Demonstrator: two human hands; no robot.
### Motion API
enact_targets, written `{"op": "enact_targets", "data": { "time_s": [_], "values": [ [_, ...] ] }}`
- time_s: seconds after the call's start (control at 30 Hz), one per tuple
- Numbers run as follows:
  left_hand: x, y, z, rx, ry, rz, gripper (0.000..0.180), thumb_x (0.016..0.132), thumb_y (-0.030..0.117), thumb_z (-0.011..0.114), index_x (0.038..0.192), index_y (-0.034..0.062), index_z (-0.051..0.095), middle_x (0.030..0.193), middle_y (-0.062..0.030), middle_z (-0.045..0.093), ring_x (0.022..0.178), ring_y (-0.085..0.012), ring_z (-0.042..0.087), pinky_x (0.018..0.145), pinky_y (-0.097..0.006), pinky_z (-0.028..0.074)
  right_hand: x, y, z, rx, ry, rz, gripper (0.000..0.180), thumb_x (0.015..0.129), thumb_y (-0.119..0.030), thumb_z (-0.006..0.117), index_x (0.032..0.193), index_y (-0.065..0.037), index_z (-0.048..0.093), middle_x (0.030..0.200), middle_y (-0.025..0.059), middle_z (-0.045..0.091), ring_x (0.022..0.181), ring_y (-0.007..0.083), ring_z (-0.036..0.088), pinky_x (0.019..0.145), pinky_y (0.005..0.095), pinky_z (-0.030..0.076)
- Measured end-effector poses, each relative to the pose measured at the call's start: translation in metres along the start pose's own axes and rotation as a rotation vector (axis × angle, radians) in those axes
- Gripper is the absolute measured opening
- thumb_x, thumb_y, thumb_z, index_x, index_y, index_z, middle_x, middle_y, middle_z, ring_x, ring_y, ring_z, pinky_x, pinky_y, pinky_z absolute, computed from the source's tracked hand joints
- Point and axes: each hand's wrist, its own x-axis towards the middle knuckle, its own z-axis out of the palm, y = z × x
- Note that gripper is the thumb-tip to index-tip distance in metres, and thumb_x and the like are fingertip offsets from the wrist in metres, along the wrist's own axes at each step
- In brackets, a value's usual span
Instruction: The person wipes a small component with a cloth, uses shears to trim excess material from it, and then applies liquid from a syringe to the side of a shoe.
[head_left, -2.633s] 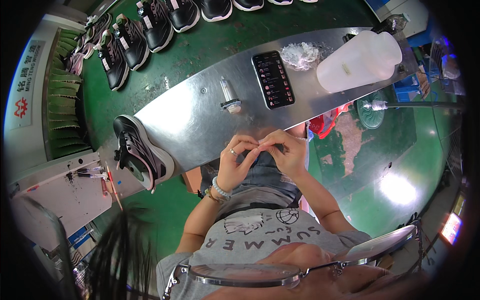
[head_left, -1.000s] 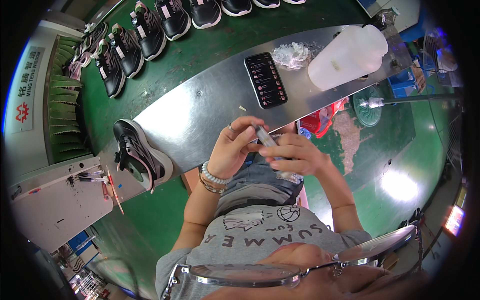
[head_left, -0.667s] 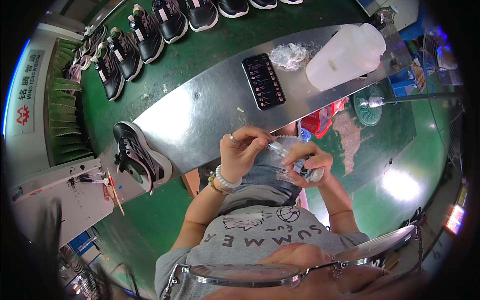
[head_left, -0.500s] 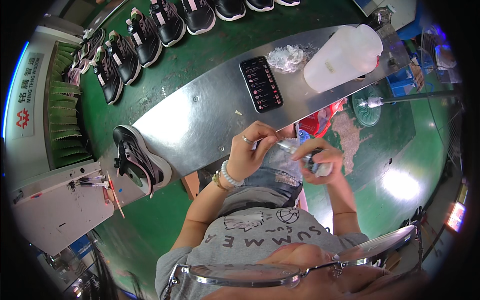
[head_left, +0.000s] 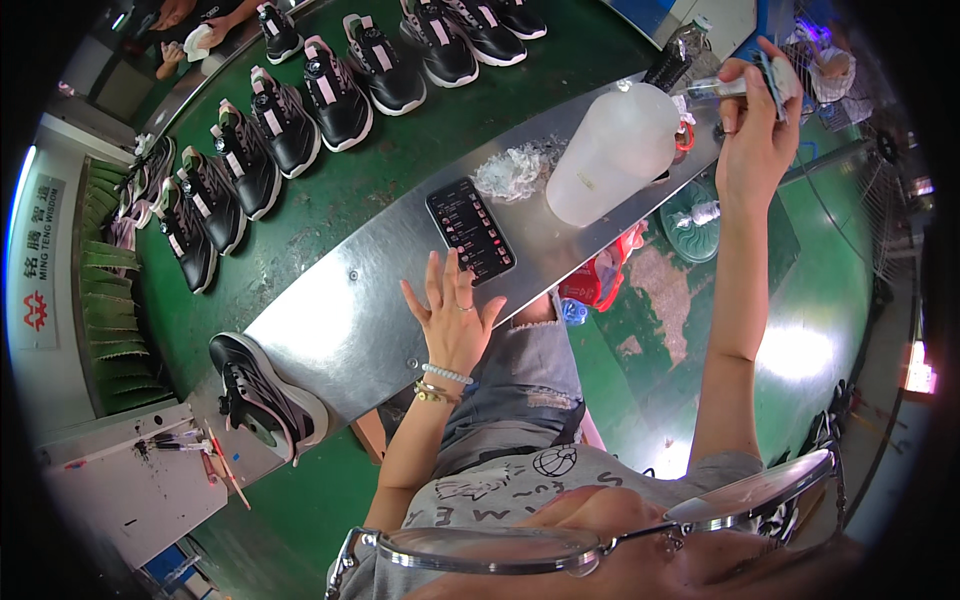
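Note:
My left hand (head_left: 452, 322) hovers at or rests on the steel bench edge, its fingers spread and nothing in them. Just beyond its fingertips lies a smartphone (head_left: 470, 230) with a lit dark screen. At the bench's far right end my right hand (head_left: 757, 125) is raised, fingers bent around something whitish and bluish that is partly hidden. A clear tube-like piece (head_left: 712, 88) shows beside those fingers; whether they hold it I cannot tell. Close by stand a white translucent plastic jug (head_left: 612, 155) and a dark clear bottle (head_left: 680, 52). Crumpled white material (head_left: 513, 172) lies between phone and jug.
A black sports shoe (head_left: 265, 395) sits at the bench's left end. Several similar shoes (head_left: 285, 122) line the green surface beyond. Brushes (head_left: 225, 462) lie on a white table at left. Another person's hands (head_left: 200, 40) hold white cloth at top left. A red bag (head_left: 600, 275) hangs below the bench.
My hands have parted. The left has opened and moved left toward the phone; the right has gone far up and right with its item. The view has shifted, showing more shoes and another person.

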Motion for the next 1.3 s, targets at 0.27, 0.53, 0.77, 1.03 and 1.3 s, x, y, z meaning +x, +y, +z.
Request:
{"op": "enact_targets", "data": {
  "time_s": [0.27,0.53,0.77,1.03,1.3],
  "values": [
    [0.004,0.007,0.007,0.062,-0.022,0.140,0.059,0.079,0.046,0.058,0.125,0.0155,0.038,0.140,-0.0040,0.035,0.129,-0.0299,0.030,0.103,-0.060,0.005,-0.005,0.008,0.014,-0.181,-0.101,-0.014,0.027,0.088,-0.007,0.052,0.115,-0.001,0.050,0.077,0.0043,0.058,0.052,0.0008,0.033,0.045,0.0156,0.024],
    [-0.011,-0.005,0.012,0.026,0.088,0.116,0.056,0.077,0.041,0.063,0.122,0.0213,0.035,0.133,-0.0079,0.042,0.122,-0.0308,0.037,0.103,-0.055,0.010,0.002,0.014,0.016,-0.298,-0.078,0.022,0.026,0.085,-0.012,0.060,0.109,-0.003,0.056,0.080,0.0007,0.060,0.065,0.0013,0.049,0.051,0.0139,0.031],
    [-0.019,-0.011,0.013,0.065,0.085,0.101,0.049,0.077,0.039,0.064,0.114,0.0186,0.039,0.127,-0.0041,0.048,0.120,-0.0273,0.040,0.103,-0.053,0.011,0.006,0.027,0.016,-0.212,-0.011,-0.012,0.025,0.082,-0.013,0.063,0.103,-0.001,0.059,0.073,0.0006,0.063,0.061,0.0013,0.050,0.053,0.0142,0.035],
    [-0.022,-0.010,0.013,0.116,0.051,0.132,0.050,0.076,0.039,0.065,0.114,0.0188,0.039,0.128,0.0001,0.049,0.118,-0.0229,0.044,0.102,-0.049,0.011,-0.001,0.019,0.030,-0.441,-0.105,-0.101,0.028,0.085,-0.009,0.059,0.109,0.004,0.056,0.071,0.0005,0.057,0.066,0.0037,0.051,0.054,0.0156,0.037],
    [-0.025,-0.014,0.017,0.154,0.208,0.184,0.054,0.077,0.040,0.065,0.115,0.0197,0.034,0.125,-0.0007,0.051,0.116,-0.0214,0.045,0.101,-0.047,0.011,-0.005,0.022,0.023,-0.339,-0.095,-0.044,0.030,0.083,-0.014,0.061,0.108,0.001,0.056,0.069,-0.0024,0.061,0.063,0.0017,0.049,0.058,0.0174,0.037]
  ]
}}
